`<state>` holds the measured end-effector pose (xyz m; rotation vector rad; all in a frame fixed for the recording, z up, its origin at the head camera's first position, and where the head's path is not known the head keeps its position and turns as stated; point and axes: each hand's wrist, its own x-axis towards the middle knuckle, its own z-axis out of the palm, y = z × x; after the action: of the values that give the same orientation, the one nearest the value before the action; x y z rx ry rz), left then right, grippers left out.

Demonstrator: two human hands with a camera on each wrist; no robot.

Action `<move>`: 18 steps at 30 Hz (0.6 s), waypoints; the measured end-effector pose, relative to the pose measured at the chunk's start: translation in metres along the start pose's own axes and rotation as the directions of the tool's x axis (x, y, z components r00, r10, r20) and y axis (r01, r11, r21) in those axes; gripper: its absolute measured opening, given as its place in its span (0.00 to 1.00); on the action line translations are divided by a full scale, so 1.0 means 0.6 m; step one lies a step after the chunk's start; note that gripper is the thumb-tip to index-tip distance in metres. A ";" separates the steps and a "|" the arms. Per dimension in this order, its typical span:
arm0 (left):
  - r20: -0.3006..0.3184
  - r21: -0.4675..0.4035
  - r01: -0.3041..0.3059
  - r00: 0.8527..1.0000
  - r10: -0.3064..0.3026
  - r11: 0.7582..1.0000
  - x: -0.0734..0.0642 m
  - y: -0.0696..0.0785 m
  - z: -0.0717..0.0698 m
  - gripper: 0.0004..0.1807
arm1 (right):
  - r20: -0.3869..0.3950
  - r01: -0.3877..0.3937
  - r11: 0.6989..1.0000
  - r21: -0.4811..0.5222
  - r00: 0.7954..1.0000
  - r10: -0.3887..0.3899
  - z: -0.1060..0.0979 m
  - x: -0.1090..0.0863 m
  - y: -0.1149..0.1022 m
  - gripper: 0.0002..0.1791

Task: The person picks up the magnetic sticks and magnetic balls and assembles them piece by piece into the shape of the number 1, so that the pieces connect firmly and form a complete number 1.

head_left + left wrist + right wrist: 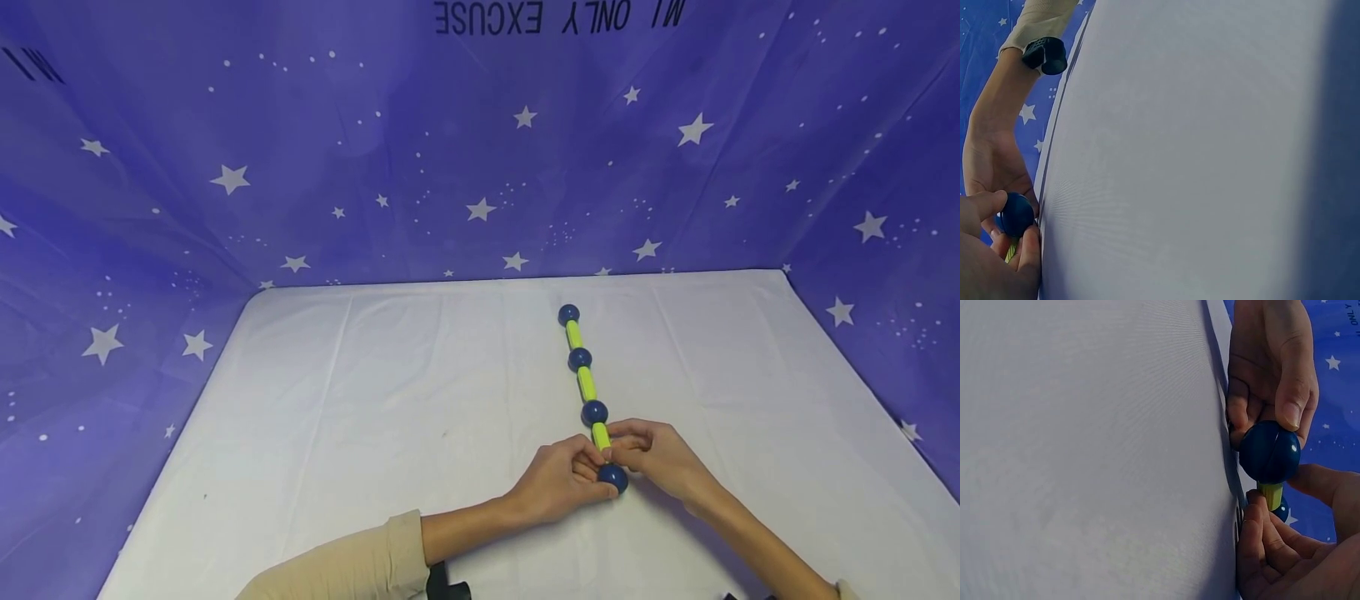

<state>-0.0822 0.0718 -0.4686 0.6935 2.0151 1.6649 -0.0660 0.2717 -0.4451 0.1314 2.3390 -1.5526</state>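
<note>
A chain of several dark blue balls and three yellow-green rods lies in a near-straight line on the white table. At the near end, my left hand [555, 482] grips the last blue ball [613, 478], its thumb on the near side. From the right, my right hand [663, 458] pinches the rod [602, 437] joined to that ball. Both hands' fingertips almost meet there. In the right wrist view the left thumb rests on the blue ball [1269, 452], and the right fingers lie along the short rod [1271, 495] beneath it, covering part of it.
Farther along the chain are a middle ball [580, 359], another rod [573, 335] and the far end ball [568, 315]. A white cloth covers the table [375, 375]. Purple star-printed fabric [420, 167] stands behind it and at both sides.
</note>
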 end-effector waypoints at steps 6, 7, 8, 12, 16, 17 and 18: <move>-0.009 -0.006 0.007 1.000 -0.007 1.000 0.000 0.001 0.002 0.14 | 0.001 -0.006 1.000 0.008 1.000 0.006 -0.001 0.001 -0.001 0.29; -0.009 -0.006 0.007 1.000 -0.007 1.000 0.000 0.001 0.002 0.14 | 0.002 -0.006 1.000 0.011 1.000 0.006 -0.001 0.002 -0.001 0.29; -0.008 -0.005 0.005 1.000 -0.005 1.000 0.001 0.001 0.002 0.13 | 0.004 -0.005 1.000 0.014 1.000 0.005 -0.001 0.001 -0.001 0.29; -0.003 -0.003 0.000 1.000 0.000 1.000 0.001 0.001 0.002 0.12 | 0.014 0.005 1.000 0.029 1.000 -0.005 -0.002 0.001 0.000 0.28; -0.008 0.002 0.004 1.000 -0.004 1.000 0.000 0.002 0.004 0.12 | 0.017 0.016 0.999 0.034 1.000 -0.017 -0.002 0.000 0.002 0.27; -0.010 0.001 0.006 1.000 -0.006 1.000 0.000 0.002 0.004 0.12 | 0.018 0.017 0.999 0.034 1.000 -0.018 -0.002 0.000 0.003 0.27; -0.011 0.000 0.008 1.000 -0.008 1.000 0.000 0.003 0.005 0.12 | 0.017 0.018 0.999 0.033 1.000 -0.019 -0.002 0.000 0.003 0.27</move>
<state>-0.0804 0.0742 -0.4675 0.6761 2.0227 1.6679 -0.0660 0.2737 -0.4464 0.1036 2.3087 -1.5950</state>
